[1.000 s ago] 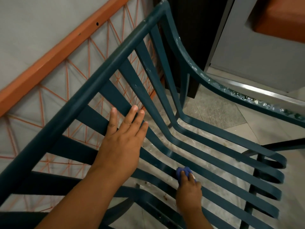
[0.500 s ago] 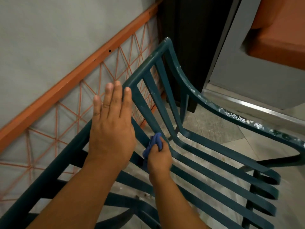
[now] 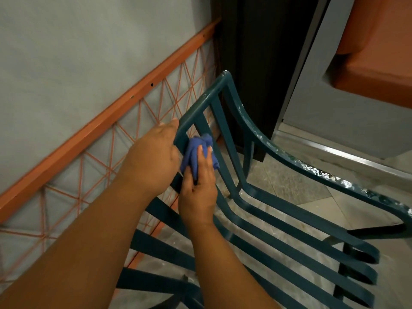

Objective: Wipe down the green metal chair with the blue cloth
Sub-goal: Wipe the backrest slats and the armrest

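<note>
Right now the right hand is squeezing the blue cloth against a slat of the green chair, in the middle of the frame. Just left of it, the left hand is gripping the chair's top bar.

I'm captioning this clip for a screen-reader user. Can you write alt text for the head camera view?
A right hand presses a bunched blue cloth against a backrest slat of a green metal chair, while the left hand grips the top rail beside it.
</note>
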Available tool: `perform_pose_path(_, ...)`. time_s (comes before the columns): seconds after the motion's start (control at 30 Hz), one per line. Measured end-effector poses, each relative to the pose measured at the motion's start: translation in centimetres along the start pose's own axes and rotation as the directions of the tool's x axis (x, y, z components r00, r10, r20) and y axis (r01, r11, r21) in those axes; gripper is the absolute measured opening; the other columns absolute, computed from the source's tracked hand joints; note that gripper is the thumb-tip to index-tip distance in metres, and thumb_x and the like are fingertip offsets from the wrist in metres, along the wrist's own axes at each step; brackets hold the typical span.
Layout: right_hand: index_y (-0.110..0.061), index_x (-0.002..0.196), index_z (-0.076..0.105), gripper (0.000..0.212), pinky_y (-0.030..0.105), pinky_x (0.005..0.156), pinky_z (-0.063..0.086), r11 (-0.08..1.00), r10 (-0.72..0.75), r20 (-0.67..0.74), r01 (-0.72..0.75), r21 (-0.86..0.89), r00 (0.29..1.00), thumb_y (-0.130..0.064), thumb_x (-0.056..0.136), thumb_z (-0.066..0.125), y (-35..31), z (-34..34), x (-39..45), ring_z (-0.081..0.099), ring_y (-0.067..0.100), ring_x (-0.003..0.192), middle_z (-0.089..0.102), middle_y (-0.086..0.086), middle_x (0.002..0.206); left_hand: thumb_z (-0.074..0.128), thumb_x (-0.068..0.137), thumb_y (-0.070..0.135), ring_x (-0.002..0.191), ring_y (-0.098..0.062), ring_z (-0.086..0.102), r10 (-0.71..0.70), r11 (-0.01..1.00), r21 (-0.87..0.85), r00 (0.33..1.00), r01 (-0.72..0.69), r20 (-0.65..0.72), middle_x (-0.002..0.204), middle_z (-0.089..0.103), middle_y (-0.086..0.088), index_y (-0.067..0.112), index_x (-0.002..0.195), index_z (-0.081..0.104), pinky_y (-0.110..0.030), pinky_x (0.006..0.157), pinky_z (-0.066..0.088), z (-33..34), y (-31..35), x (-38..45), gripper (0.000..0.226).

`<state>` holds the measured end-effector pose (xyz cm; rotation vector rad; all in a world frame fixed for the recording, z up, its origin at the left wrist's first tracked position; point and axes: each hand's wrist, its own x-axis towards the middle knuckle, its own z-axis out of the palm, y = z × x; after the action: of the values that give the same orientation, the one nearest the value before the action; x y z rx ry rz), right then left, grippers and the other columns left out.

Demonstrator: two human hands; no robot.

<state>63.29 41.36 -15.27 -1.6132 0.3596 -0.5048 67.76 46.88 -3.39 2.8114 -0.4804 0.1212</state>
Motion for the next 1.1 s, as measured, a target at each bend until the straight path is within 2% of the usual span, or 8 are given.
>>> perform_pose_path(0.17, -0.039, 0.145, 0.032, 0.053, 0.033, 0.115, 0.03, 0.924, 0.382, 0.012, -0.382, 0.028, 0.924, -0.019, 0.099, 0.048, -1.1, -0.7, 1.5, 0.032, 0.015, 0.141, 0.031, -0.001, 0.156, 0.045, 0.092, 0.009, 0.085, -0.024, 0.059, -0.058, 0.989, -0.141, 0.997, 0.05, -0.049, 0.114, 0.065, -0.014, 0.014, 0.137, 0.049, -0.025, 0.073, 0.042, -0.5, -0.1, 0.5, 0.045)
perform_pose_path(0.33, -0.034, 0.145, 0.035, 0.057, 0.031, 0.119, 0.022, 0.996, -0.016, 0.036, 0.013, 0.083, 0.999, -0.009, 0.096, 0.052, -2.6, 0.4, 0.0, 0.016, 0.002, 0.145, 0.024, -0.009, 0.158, 0.057, 0.09, 0.03, 0.093, -0.021, 0.064, -0.086, 0.989, -0.13, 0.993, 0.075, -0.081, 0.103, 0.071, -0.006, 0.014, 0.114, 0.066, -0.028, 0.08, 0.047, -0.8, 0.3, 2.1, 0.03)
perform_pose_path(0.5, -0.027, 0.144, 0.038, 0.057, 0.046, 0.117, 0.025, 0.999, -0.044, -0.054, 0.044, -0.001, 0.998, -0.006, 0.093, 0.052, 4.7, 0.1, -1.7, 0.02, 0.01, 0.146, 0.027, -0.003, 0.157, 0.051, 0.092, 0.032, 0.073, -0.029, 0.058, -0.078, 0.982, 0.152, 0.976, 0.11, -0.201, 0.082, 0.066, -0.012, 0.007, 0.096, 0.064, -0.031, 0.058, 0.036, 0.0, 2.4, 2.8, 0.028)
perform_pose_path(0.63, -0.03, 0.146, 0.03, 0.063, 0.04, 0.116, 0.027, 0.997, 0.06, -0.109, -0.066, -0.048, 0.992, -0.003, 0.093, 0.053, 9.2, -0.7, -2.4, 0.025, 0.007, 0.144, 0.032, -0.004, 0.155, 0.043, 0.094, 0.03, 0.105, -0.036, 0.056, -0.128, 0.933, 0.302, 0.965, 0.196, -0.229, 0.113, 0.061, -0.021, -0.001, 0.118, 0.052, -0.043, 0.085, 0.042, 2.7, 4.6, 1.3, 0.04)
perform_pose_path(0.7, -0.038, 0.143, 0.03, 0.062, 0.034, 0.116, 0.027, 0.989, 0.122, -0.121, -0.131, -0.069, 0.985, -0.005, 0.095, 0.053, 10.9, -1.1, -2.8, 0.026, 0.005, 0.142, 0.033, -0.007, 0.153, 0.039, 0.092, 0.036, 0.137, -0.036, 0.032, -0.116, 0.898, 0.393, 0.968, 0.198, -0.223, 0.144, 0.038, -0.023, -0.002, 0.142, 0.028, -0.052, 0.113, 0.018, 4.2, 4.4, -0.1, 0.063)
perform_pose_path(0.83, -0.053, 0.134, 0.026, 0.058, 0.035, 0.116, 0.029, 0.942, 0.32, -0.14, -0.331, -0.059, 0.937, -0.015, 0.098, 0.049, 14.1, -2.1, -3.1, 0.031, 0.009, 0.141, 0.032, -0.012, 0.153, 0.036, 0.091, 0.039, 0.144, -0.034, -0.015, 0.065, 0.783, 0.622, 0.993, 0.008, -0.095, 0.157, -0.013, -0.018, 0.011, 0.151, -0.002, -0.062, 0.107, -0.015, 7.3, 3.2, -3.2, 0.076)
perform_pose_path(0.93, -0.037, 0.142, 0.035, 0.053, 0.04, 0.114, 0.032, 0.872, 0.476, -0.193, -0.489, -0.024, 0.858, -0.012, 0.097, 0.049, 15.1, -2.1, -2.2, 0.038, 0.016, 0.138, 0.039, -0.003, 0.151, 0.037, 0.092, 0.042, 0.142, -0.035, -0.021, 0.052, 0.715, 0.696, 0.998, -0.064, 0.038, 0.156, -0.017, -0.018, 0.019, 0.151, 0.003, -0.064, 0.102, -0.024, 9.0, 2.4, -4.3, 0.072)
perform_pose_path(1.1, -0.029, 0.148, 0.031, 0.061, 0.033, 0.115, 0.031, 0.913, 0.353, -0.054, -0.356, -0.198, 0.934, -0.005, 0.095, 0.05, 17.2, -4.3, -3.9, 0.039, 0.012, 0.135, 0.036, -0.005, 0.151, 0.032, 0.092, 0.045, 0.14, -0.036, -0.027, 0.073, 0.65, 0.752, 0.994, -0.106, 0.077, 0.154, -0.024, -0.018, 0.018, 0.149, -0.006, -0.066, 0.099, -0.026, 10.5, 1.7, -4.5, 0.073)
